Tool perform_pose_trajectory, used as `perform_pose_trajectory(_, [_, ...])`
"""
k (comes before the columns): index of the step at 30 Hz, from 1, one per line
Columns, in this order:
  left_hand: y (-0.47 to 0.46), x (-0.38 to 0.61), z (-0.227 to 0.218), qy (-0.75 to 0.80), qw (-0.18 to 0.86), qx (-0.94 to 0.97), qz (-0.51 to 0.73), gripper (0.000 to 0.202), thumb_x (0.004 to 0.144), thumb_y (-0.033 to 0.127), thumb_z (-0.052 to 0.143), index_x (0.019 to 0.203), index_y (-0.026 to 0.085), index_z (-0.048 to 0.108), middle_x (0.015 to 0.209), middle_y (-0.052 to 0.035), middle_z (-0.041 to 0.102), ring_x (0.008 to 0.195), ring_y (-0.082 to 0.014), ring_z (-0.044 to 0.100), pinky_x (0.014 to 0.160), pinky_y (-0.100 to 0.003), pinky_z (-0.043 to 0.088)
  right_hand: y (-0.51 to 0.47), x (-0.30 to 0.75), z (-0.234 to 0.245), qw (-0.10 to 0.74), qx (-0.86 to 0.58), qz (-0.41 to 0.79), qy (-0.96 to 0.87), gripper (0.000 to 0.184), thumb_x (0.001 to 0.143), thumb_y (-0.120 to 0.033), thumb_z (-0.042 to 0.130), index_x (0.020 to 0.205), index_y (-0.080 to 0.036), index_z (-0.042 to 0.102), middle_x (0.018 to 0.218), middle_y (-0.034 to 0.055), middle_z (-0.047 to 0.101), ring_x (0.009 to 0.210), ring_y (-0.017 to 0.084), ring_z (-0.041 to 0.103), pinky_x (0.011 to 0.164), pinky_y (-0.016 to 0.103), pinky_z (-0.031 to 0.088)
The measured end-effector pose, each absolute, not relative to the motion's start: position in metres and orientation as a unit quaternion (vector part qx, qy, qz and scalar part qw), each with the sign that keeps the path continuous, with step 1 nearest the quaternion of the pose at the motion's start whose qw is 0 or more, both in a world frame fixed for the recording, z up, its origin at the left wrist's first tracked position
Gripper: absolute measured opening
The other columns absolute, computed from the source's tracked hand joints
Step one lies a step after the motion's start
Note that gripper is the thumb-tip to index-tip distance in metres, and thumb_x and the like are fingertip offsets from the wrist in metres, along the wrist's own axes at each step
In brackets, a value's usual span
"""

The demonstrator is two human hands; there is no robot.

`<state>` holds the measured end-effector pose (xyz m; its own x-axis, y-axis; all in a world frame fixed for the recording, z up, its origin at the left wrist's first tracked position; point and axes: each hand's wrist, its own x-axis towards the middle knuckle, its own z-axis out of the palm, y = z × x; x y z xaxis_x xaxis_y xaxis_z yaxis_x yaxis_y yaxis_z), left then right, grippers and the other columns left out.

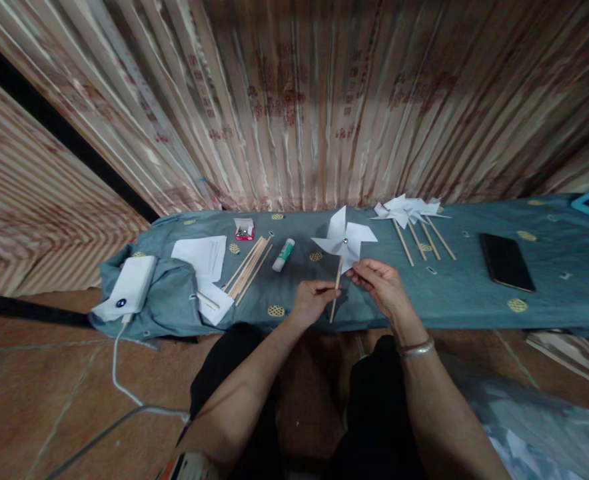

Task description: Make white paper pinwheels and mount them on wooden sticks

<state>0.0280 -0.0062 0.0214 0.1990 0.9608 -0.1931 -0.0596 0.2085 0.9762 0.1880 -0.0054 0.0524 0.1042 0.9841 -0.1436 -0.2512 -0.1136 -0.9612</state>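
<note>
A white paper pinwheel (pixel 345 240) on a thin wooden stick (pixel 335 293) is held upright over the front of the blue-grey cloth (pixel 454 293). My left hand (pixel 314 300) is closed in a pinch on the stick about halfway down. My right hand (pixel 380 281) is closed too, its fingertips at the pinwheel's lower right blade by the top of the stick. A silver pin head shows at the pinwheel's centre.
Several finished pinwheels (pixel 410 212) lie at the back right. On the cloth are also a black phone (pixel 506 261), a glue stick (pixel 284 254), a bundle of sticks (pixel 249 265), white paper sheets (pixel 200 255), a small red box (pixel 244 229) and a white power bank (pixel 130 287) with a cable.
</note>
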Motion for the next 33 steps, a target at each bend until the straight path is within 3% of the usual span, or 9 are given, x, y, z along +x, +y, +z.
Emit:
perform_pose_trajectory(9, [-0.004,0.028,0.019,0.496,0.597,0.492,0.394,0.015,0.067,0.015,0.076,0.081,0.018,0.081,0.074,-0.0027,0.077,0.066,-0.0148,0.065,0.068,-0.024,0.049,-0.006,0.193,0.056,0.564,-0.479,0.580,-0.340,0.037,0.045,-0.049,0.093,0.060,-0.021,0.072,0.060,0.0003,0.071,0.054,0.008,0.056,0.055,0.020,0.045])
perform_pose_trajectory(17, [-0.005,0.028,0.021,0.475,0.608,0.498,0.396,0.015,0.068,0.014,0.076,0.082,0.018,0.081,0.075,-0.0020,0.077,0.068,-0.0146,0.066,0.071,-0.025,0.050,-0.008,0.185,0.056,0.540,-0.466,0.596,-0.369,0.037,0.050,-0.050,0.090,0.061,-0.020,0.071,0.063,0.0013,0.072,0.055,0.009,0.057,0.056,0.022,0.045])
perform_pose_trajectory(24, [-0.005,0.028,0.021,0.476,0.599,0.510,0.393,0.015,0.068,0.013,0.075,0.081,0.018,0.080,0.077,-0.0023,0.078,0.070,-0.0160,0.067,0.073,-0.026,0.051,-0.007,0.192,0.058,0.505,-0.484,0.580,-0.417,0.042,0.051,-0.058,0.088,0.061,-0.019,0.074,0.062,0.0016,0.070,0.055,0.008,0.054,0.055,0.022,0.042])
perform_pose_trajectory(28, [-0.004,0.027,0.020,0.487,0.589,0.515,0.388,0.015,0.068,0.015,0.075,0.082,0.018,0.080,0.076,-0.0028,0.078,0.068,-0.0155,0.066,0.070,-0.025,0.050,-0.007,0.201,0.058,0.529,-0.503,0.564,-0.387,0.046,0.052,-0.062,0.086,0.066,-0.019,0.075,0.062,0.0033,0.071,0.054,0.009,0.055,0.053,0.023,0.042])
perform_pose_trajectory(33, [-0.005,0.028,0.018,0.492,0.593,0.519,0.370,0.015,0.068,0.014,0.075,0.082,0.018,0.081,0.077,-0.0031,0.078,0.069,-0.0159,0.067,0.069,-0.024,0.050,-0.005,0.197,0.054,0.571,-0.500,0.563,-0.327,0.044,0.049,-0.057,0.089,0.061,-0.019,0.071,0.057,0.0010,0.066,0.049,0.008,0.051,0.047,0.023,0.038])
